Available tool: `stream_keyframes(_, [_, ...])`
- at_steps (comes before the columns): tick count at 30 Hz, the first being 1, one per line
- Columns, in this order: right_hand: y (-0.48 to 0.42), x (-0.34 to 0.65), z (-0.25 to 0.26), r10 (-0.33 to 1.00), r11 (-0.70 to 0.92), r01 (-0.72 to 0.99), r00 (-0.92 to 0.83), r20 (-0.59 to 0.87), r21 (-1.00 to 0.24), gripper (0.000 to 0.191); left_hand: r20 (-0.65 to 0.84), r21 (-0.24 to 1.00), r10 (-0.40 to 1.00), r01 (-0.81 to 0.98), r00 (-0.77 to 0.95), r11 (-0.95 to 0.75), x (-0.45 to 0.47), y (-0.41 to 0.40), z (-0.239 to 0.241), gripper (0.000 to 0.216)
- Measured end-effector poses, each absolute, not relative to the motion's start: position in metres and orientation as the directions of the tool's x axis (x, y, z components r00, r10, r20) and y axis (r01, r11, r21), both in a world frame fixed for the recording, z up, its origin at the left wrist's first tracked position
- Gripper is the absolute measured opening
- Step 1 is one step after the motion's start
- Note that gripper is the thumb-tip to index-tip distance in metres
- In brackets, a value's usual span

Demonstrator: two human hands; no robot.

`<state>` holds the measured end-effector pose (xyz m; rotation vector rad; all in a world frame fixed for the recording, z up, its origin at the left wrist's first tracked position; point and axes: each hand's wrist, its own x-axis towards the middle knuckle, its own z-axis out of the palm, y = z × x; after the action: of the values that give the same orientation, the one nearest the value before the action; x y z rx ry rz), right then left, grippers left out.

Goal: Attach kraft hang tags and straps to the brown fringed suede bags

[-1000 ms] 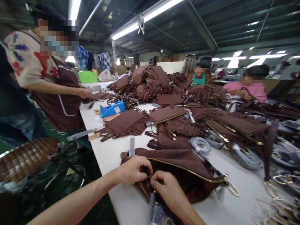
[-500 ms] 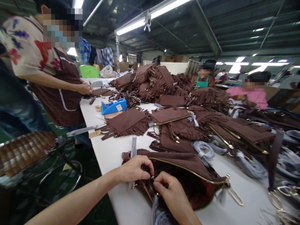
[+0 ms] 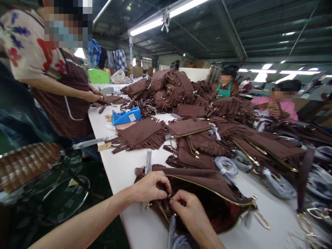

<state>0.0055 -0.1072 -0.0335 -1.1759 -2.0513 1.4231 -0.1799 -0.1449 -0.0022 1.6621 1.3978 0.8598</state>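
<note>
A brown fringed bag (image 3: 197, 174) lies unzipped on the table in front of me, its gold zipper and dark red patterned lining showing. At its left end, both hands work close together on a small metal fitting (image 3: 169, 197) at the bag's opening. My left hand (image 3: 153, 186) is closed, with thumb and forefinger pinched at the fitting's left. From the right, my right hand (image 3: 190, 209) pinches the same fitting; the fingers partly cover it. Below them hangs a plastic-wrapped strap (image 3: 172, 231) with gold hardware. A gold oval ring (image 3: 262, 220) lies by the bag's right end.
More brown fringed bags (image 3: 141, 135) cover the white table (image 3: 118, 164), heaped high at the back. A blue tape dispenser (image 3: 126, 116) and a coiled wrapped strap (image 3: 225, 166) sit nearby. A co-worker (image 3: 59, 86) stands at left behind a stool (image 3: 31, 162); others sit at right.
My hands stay almost in place at the fitting, with only slight finger shifts. The standing co-worker's hands have moved a little over a bag. The co-worker in pink has raised a hand.
</note>
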Motion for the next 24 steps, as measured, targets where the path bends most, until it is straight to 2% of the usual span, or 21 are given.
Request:
stream_keyframes(7, [-0.111,0.003,-0.029,0.810,0.110,0.400,-0.567,-0.151,-0.910,0.016,0.111,0.763,0.974,0.611,0.197,-0.211,-0.170,-0.147,-0.001,0.025])
stream_keyframes(11, [-0.112,0.003,-0.029,0.817,0.142,0.432,-0.559,-0.141,-0.891,0.017,0.081,0.654,0.977,0.729,0.196,-0.201,-0.161,-0.150,0.006,0.018])
stream_keyframes(19, [-0.113,0.002,-0.026,0.826,0.184,0.458,-0.552,-0.116,-0.870,0.015,-0.153,0.251,0.966,0.954,0.207,-0.164,-0.140,-0.154,0.030,0.020])
stream_keyframes(24, [-0.111,-0.001,-0.030,0.830,0.166,0.450,-0.545,-0.122,-0.877,0.017,-0.114,0.076,0.963,0.969,0.243,-0.235,-0.133,-0.158,0.019,0.030])
